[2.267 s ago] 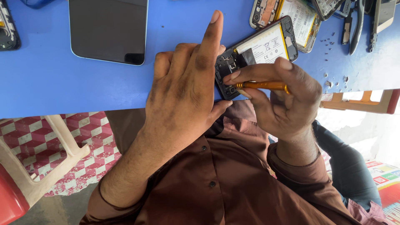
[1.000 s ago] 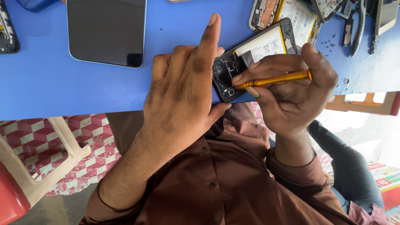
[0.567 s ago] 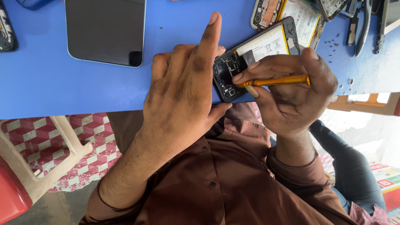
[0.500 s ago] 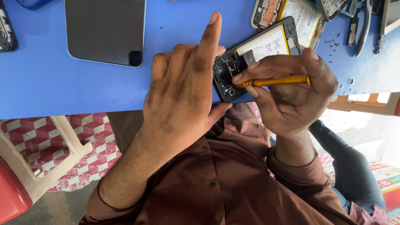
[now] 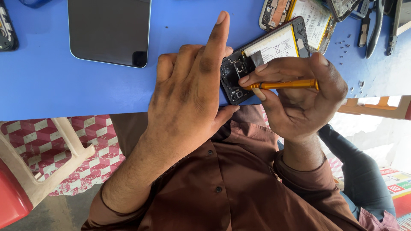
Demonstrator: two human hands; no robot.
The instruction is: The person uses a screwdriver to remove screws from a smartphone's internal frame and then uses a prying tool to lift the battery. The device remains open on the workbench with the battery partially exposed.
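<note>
Head view, looking down past a brown shirt [image 5: 222,188] onto a blue table [image 5: 85,90]: opened phone [image 5: 261,55] lying flat at the near edge of the table, back cover off, dark circuit board toward the body, white-labelled battery farther away. Likely light and stiff as a whole, yet fragile inside; thin board parts and small connectors judged easy to scratch or crack, so best held by the outer frame and steadied from the side rather than pressed on the exposed parts. Left hand [image 5: 188,94] laid palm down beside the phone, index finger stretched straight out across the table, other fingers curled under against the phone's left edge, thumb tucked below the near corner; bracing the frame, not gripping it. Right hand [image 5: 299,98] arched over the phone's near right side, pinching a slim orange screwdriver [image 5: 284,84] between thumb and forefinger tips, remaining fingers folded around the shaft. Screwdriver held nearly level, tip pointing left at the board; actual contact with a screw too small to tell. Smooth metal handle probably slippery, hence the tight fingertip pinch close to the tip. Elsewhere on the table: a dark tablet [image 5: 109,32] lying flat to the left, another opened phone [image 5: 299,15] beyond, pliers [image 5: 376,25] and scattered tiny screws [image 5: 353,47] at the far right.
</note>
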